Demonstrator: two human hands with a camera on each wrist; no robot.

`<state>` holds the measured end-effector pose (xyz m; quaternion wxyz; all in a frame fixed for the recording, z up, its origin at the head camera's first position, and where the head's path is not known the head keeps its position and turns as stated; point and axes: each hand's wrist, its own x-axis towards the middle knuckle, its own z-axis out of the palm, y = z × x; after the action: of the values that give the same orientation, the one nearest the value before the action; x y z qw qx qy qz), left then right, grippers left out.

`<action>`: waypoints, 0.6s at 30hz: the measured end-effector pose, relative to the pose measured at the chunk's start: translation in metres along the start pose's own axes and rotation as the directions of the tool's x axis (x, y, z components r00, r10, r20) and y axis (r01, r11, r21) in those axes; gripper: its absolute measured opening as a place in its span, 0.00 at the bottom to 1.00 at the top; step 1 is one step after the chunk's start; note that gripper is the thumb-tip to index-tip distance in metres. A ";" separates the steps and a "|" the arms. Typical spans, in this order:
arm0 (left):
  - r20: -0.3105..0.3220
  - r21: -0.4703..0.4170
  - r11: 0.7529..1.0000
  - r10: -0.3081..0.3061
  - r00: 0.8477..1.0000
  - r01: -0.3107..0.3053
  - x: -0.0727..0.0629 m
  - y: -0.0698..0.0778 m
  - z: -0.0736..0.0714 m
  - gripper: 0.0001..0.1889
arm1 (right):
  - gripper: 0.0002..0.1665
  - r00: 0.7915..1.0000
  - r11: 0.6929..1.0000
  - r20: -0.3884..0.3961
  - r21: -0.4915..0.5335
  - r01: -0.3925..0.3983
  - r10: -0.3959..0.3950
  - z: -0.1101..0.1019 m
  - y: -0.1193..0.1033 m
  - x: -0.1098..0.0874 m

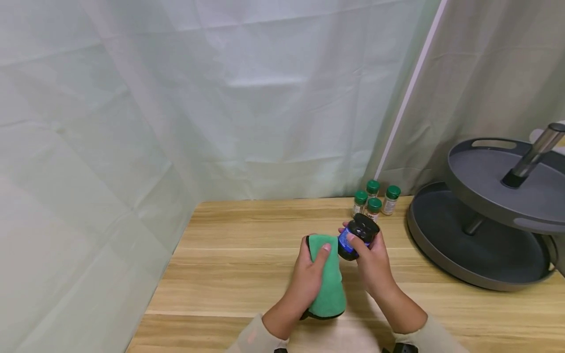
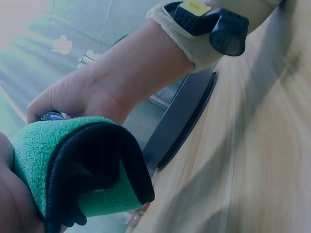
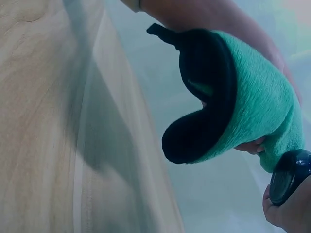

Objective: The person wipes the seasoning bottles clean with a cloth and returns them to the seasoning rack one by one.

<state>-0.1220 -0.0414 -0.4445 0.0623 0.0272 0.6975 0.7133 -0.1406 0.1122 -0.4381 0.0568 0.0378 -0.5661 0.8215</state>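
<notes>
Jar (image 1: 345, 242) tilted, lid (image 1: 366, 224) rightward; cloth (image 1: 331, 289) (green) lengthwise toward person.

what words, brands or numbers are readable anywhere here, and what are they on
None can be read for certain.
Blue label on the dark jar in the right hand: printed, but too small and blurred.
Labels on the green-capped bottles: too small.
Yellow sticker on the right wrist's strap: faint marks, too blurred.
</notes>
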 end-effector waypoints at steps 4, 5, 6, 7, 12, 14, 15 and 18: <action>0.024 -0.041 0.999 -0.034 0.999 0.035 -0.001 -0.001 0.003 0.21 | 0.23 0.999 0.998 -0.038 0.052 -0.028 0.030 -0.001 -0.004 0.000; 0.029 -0.050 0.998 -0.039 0.999 0.041 -0.001 -0.002 0.004 0.21 | 0.23 0.998 0.997 -0.046 0.067 -0.036 0.039 -0.002 -0.005 0.000; 0.034 -0.057 0.997 -0.043 0.998 0.045 -0.001 -0.002 0.005 0.21 | 0.22 0.997 0.996 -0.055 0.080 -0.043 0.048 -0.002 -0.006 0.000; 0.037 -0.062 0.997 -0.047 0.998 0.049 -0.002 -0.002 0.005 0.21 | 0.22 0.997 0.994 -0.063 0.094 -0.047 0.053 -0.002 -0.007 0.000; 0.054 -0.072 0.994 -0.074 0.996 0.078 -0.001 -0.004 0.007 0.21 | 0.25 0.997 0.990 -0.075 0.139 -0.020 0.031 -0.002 -0.010 0.000; 0.067 -0.082 0.992 -0.090 0.994 0.096 -0.001 -0.005 0.008 0.20 | 0.26 0.998 0.988 -0.067 0.153 0.000 0.010 -0.002 -0.011 -0.001; 0.078 -0.088 0.991 -0.098 0.992 0.105 -0.001 -0.005 0.009 0.20 | 0.27 0.998 0.988 -0.060 0.156 0.007 0.003 -0.002 -0.011 -0.002; 0.109 -0.106 0.987 -0.110 0.988 0.121 -0.002 -0.007 0.010 0.19 | 0.26 0.999 0.987 -0.038 0.160 0.026 -0.020 0.000 -0.010 -0.004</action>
<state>-0.1181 -0.0313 -0.4511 0.1408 0.0199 0.6527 0.7441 -0.1353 0.1159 -0.4291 0.0733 0.0339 -0.4964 0.8643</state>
